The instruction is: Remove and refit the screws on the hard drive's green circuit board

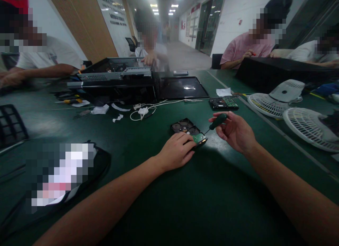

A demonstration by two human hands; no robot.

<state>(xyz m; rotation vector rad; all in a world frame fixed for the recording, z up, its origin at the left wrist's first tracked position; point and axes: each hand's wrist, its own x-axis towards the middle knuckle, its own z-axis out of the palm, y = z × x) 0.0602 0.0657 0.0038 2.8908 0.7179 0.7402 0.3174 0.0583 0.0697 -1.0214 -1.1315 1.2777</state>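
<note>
A black hard drive [185, 127] lies flat on the green table [164, 189], its green circuit board facing up at the near end. My left hand [176, 150] rests on the drive's near corner, fingers curled over it and pressing it down. My right hand [234, 131] grips a small screwdriver [217, 121] with a dark green handle. The thin shaft slants down to the left, and its tip touches the near right corner of the drive.
An open black computer case [116, 78] and a loose side panel [182, 87] lie behind. A second drive [224, 103], white cables [144, 111], two white fan grilles [308, 126] at right, a black bag [100, 161] at left. Other people sit around the table.
</note>
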